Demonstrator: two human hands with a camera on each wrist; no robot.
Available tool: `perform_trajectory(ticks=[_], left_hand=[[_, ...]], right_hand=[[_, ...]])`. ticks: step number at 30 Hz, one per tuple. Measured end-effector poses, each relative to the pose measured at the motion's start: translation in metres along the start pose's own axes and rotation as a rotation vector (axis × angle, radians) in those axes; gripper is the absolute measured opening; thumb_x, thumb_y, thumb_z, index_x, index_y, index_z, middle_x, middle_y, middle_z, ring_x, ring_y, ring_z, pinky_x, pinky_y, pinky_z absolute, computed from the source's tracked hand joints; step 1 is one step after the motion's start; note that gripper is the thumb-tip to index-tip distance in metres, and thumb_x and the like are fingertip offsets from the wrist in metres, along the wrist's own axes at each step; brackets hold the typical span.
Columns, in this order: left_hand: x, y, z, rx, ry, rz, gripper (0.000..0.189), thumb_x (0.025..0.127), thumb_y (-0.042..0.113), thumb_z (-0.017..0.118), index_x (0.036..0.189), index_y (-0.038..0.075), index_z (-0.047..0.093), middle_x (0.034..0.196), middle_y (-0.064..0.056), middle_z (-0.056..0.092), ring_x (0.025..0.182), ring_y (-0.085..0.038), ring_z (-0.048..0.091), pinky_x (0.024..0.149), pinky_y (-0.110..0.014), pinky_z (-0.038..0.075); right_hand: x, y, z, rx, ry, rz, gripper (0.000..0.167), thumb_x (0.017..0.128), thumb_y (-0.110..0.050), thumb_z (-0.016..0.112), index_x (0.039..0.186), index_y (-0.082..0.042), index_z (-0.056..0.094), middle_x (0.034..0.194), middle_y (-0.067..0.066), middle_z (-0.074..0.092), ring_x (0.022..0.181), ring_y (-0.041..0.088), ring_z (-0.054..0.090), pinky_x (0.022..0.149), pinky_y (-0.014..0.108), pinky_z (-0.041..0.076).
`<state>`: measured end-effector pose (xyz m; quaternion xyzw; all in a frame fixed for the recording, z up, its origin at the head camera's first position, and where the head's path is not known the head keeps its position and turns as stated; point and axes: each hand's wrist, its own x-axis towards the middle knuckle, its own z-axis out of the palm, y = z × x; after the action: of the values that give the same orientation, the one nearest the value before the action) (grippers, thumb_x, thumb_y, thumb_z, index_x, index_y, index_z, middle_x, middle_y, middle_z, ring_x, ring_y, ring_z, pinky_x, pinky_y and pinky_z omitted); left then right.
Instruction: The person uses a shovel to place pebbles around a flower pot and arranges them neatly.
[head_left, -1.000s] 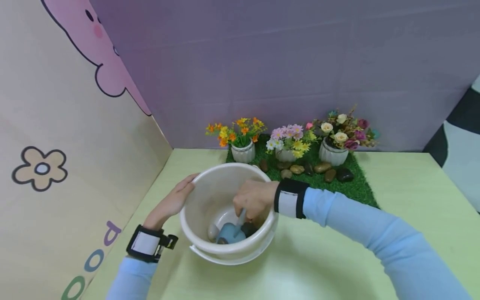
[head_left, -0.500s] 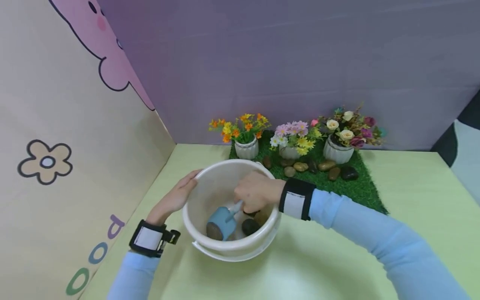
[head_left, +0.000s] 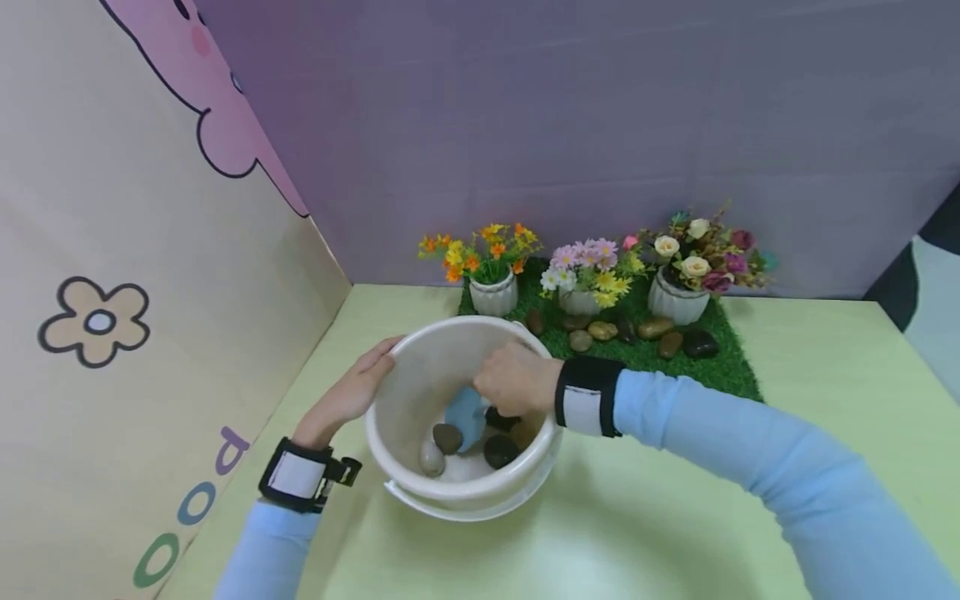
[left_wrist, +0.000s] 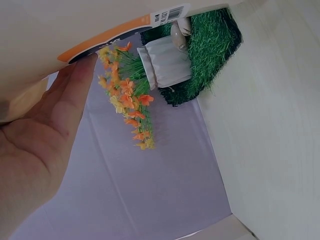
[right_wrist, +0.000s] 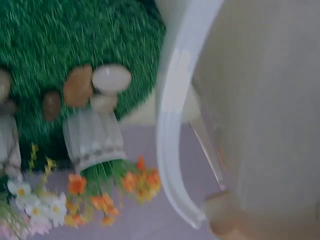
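A white bucket (head_left: 427,371) stands on the pale table with its mouth towards me. My left hand (head_left: 351,392) holds its left rim; in the left wrist view the fingers (left_wrist: 75,95) lie long against the outer wall. Inside the bucket, my right hand (head_left: 516,379) grips a blue scoop (head_left: 466,418), whose handle is hidden by the fist. A brown stone (head_left: 447,438) lies beside the scoop's left edge. Nearby in the bucket are a pale stone (head_left: 432,457) and a black stone (head_left: 501,451). The right wrist view is blurred and shows no scoop.
Behind the bucket, a green turf mat (head_left: 723,354) bears several stones (head_left: 602,331). Three white pots of flowers stand there: orange ones (head_left: 492,292), pink and yellow ones (head_left: 581,300), cream and purple ones (head_left: 677,298). A patterned wall (head_left: 172,333) rises on the left.
The scoop has swung from the bucket's front towards its back and lies partly under the right fist. The brown stone, earlier at the scoop's mouth, shows beside it. The left hand keeps its hold.
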<state>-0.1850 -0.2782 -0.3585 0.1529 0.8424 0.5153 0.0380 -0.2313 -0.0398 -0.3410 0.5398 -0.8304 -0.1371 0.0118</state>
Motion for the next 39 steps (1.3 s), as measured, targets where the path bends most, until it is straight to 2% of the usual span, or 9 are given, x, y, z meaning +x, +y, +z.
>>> perform_trajectory(ticks=[5,8,11,17,20,24,27,34,39], left_hand=[[0.001,-0.001,-0.001,-0.019,-0.008,-0.002,0.042,0.100,0.014,0.022,0.138,-0.005,0.029,0.120,-0.034,0.048,0.098,-0.044,0.058,0.071,-0.040,0.057],[0.000,0.000,-0.002,-0.026,-0.012,-0.013,0.043,0.101,0.015,0.022,0.138,-0.005,0.029,0.121,-0.034,0.048,0.099,-0.045,0.058,0.072,-0.040,0.057],[0.001,0.001,-0.002,-0.016,-0.004,-0.016,0.043,0.100,0.014,0.022,0.138,-0.004,0.029,0.120,-0.034,0.048,0.098,-0.045,0.058,0.072,-0.040,0.057],[0.002,0.002,0.000,-0.029,-0.013,-0.017,0.042,0.100,0.015,0.023,0.138,-0.002,0.030,0.121,-0.032,0.048,0.097,-0.043,0.059,0.067,-0.038,0.058],[0.001,0.000,0.000,-0.037,-0.021,-0.017,0.043,0.100,0.015,0.023,0.138,-0.003,0.030,0.122,-0.033,0.047,0.098,-0.043,0.059,0.068,-0.038,0.058],[0.001,-0.002,-0.002,-0.037,-0.021,-0.003,0.043,0.100,0.013,0.022,0.138,-0.006,0.028,0.121,-0.036,0.046,0.099,-0.045,0.057,0.071,-0.038,0.057],[0.001,-0.003,-0.004,-0.030,-0.022,0.008,0.043,0.100,0.012,0.022,0.138,-0.007,0.027,0.121,-0.037,0.046,0.099,-0.046,0.057,0.072,-0.038,0.057],[0.004,-0.002,-0.002,-0.018,-0.030,0.012,0.043,0.099,0.011,0.020,0.137,-0.008,0.027,0.123,-0.036,0.045,0.103,-0.045,0.055,0.079,-0.039,0.055],[0.002,-0.001,-0.001,0.022,-0.011,0.011,0.043,0.099,0.010,0.020,0.137,-0.008,0.029,0.125,-0.033,0.046,0.109,-0.043,0.051,0.092,-0.045,0.047]], right_hand=[[0.004,-0.003,0.001,0.095,-0.127,-0.123,0.020,0.085,-0.030,0.063,0.073,-0.014,0.065,0.070,0.000,0.065,0.061,0.017,0.058,0.051,0.029,0.044],[0.007,-0.003,0.002,0.152,-0.135,-0.184,0.021,0.085,-0.032,0.062,0.072,-0.016,0.066,0.069,-0.003,0.065,0.060,0.016,0.058,0.048,0.027,0.040],[0.007,-0.002,0.002,0.236,-0.114,-0.198,0.021,0.086,-0.030,0.062,0.071,-0.016,0.065,0.065,-0.005,0.062,0.058,0.013,0.054,0.047,0.024,0.035],[0.002,0.003,-0.004,0.293,-0.049,-0.181,0.022,0.086,-0.029,0.062,0.067,-0.016,0.063,0.058,-0.008,0.049,0.055,0.010,0.045,0.047,0.021,0.029],[-0.003,0.005,-0.009,0.348,-0.049,-0.144,0.023,0.087,-0.028,0.061,0.068,-0.016,0.062,0.057,-0.007,0.045,0.052,0.010,0.040,0.048,0.020,0.028],[-0.011,0.009,-0.016,0.458,-0.038,-0.072,0.015,0.089,-0.028,0.060,0.082,-0.018,0.068,0.066,-0.008,0.054,0.057,0.008,0.043,0.055,0.020,0.033],[-0.016,0.011,-0.018,0.485,0.004,-0.054,0.014,0.088,-0.028,0.060,0.092,-0.020,0.070,0.077,-0.009,0.062,0.062,0.007,0.048,0.059,0.021,0.038],[-0.028,0.010,-0.020,0.430,0.094,-0.049,0.013,0.088,-0.030,0.060,0.090,-0.020,0.069,0.080,-0.007,0.064,0.066,0.007,0.051,0.060,0.022,0.040],[-0.034,0.009,-0.024,0.515,0.108,0.012,0.016,0.089,-0.030,0.059,0.096,-0.021,0.070,0.076,-0.009,0.062,0.059,0.005,0.046,0.052,0.018,0.036]])
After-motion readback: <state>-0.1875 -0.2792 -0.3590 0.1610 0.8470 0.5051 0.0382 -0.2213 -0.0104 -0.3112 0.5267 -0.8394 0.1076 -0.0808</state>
